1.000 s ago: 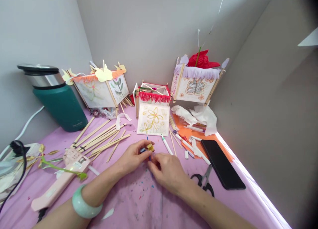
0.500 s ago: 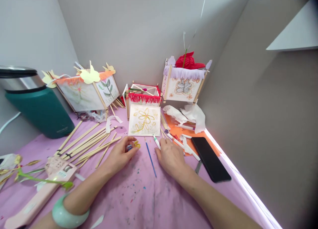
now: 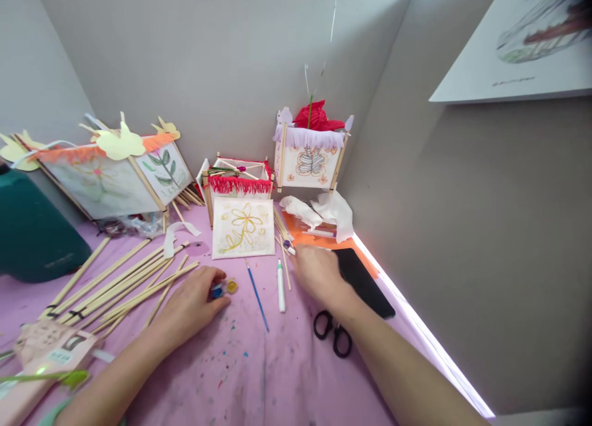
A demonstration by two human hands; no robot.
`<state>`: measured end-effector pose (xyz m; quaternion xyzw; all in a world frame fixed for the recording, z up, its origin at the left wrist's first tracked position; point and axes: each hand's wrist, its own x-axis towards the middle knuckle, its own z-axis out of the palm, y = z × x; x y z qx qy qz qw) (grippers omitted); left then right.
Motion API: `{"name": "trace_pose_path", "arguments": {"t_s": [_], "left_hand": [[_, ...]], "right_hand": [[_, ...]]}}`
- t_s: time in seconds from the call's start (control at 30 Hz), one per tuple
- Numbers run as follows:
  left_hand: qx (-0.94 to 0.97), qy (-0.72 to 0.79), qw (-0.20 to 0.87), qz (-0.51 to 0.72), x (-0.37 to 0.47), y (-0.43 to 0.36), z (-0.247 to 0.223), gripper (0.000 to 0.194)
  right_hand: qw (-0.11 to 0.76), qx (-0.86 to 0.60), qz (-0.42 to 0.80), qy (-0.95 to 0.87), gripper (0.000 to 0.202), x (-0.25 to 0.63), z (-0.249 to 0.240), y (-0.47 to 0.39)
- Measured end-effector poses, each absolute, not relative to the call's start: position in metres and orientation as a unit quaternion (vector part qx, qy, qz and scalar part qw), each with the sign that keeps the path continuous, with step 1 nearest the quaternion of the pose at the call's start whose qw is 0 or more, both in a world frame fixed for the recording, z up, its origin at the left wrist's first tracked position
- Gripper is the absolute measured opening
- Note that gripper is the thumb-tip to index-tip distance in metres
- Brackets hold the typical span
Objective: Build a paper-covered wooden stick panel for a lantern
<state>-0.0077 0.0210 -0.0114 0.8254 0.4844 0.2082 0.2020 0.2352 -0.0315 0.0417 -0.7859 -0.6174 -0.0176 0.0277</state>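
Note:
On the purple cloth, my left hand [image 3: 197, 298] curls its thumb and fingers around small paint pots; a blue pot [image 3: 216, 290] and a yellow pot [image 3: 232, 286] show at the fingertips. My right hand [image 3: 318, 269] is closed low beside the phone, fingertips turned down and partly hidden. The end of a white marker with a purple tip [image 3: 288, 247] sticks out at its fingers. Between the hands lie a thin blue paintbrush [image 3: 257, 295] and a green-tipped white marker [image 3: 281, 287]. Behind them a white panel with a yellow flower drawing [image 3: 243, 229] leans upright.
Bundled wooden sticks [image 3: 124, 284] and a pink glue gun [image 3: 46, 358] lie left. Black-handled scissors [image 3: 333, 333] and a black phone [image 3: 365, 281] are right. Decorated stick-framed lanterns [image 3: 312, 158] stand at the back, near crumpled tissue [image 3: 337, 215]. A teal bottle [image 3: 37, 229] is far left.
My right hand has left the green-tipped marker lying on the cloth and shifted right to the other markers. The scissors' handles have come into view. The camera has turned right.

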Motion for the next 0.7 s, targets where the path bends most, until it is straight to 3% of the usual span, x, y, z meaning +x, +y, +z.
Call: {"name": "trace_pose_path", "arguments": {"t_s": [0.2,0.43,0.7], "left_hand": [[0.842,0.476,0.174,0.188,-0.013,0.025,-0.010,0.019],[0.835,0.473,0.183,0.213,-0.012,0.024,-0.009,0.035],[0.833,0.471,0.196,0.215,-0.010,0.023,-0.008,0.037]], "right_hand": [[0.017,-0.831,-0.018,-0.556,0.025,0.295,0.052,-0.021],[0.005,-0.845,0.009,-0.535,0.031,0.302,0.038,-0.012],[0.027,-0.843,0.005,-0.537,0.030,0.311,0.040,-0.011]]}}
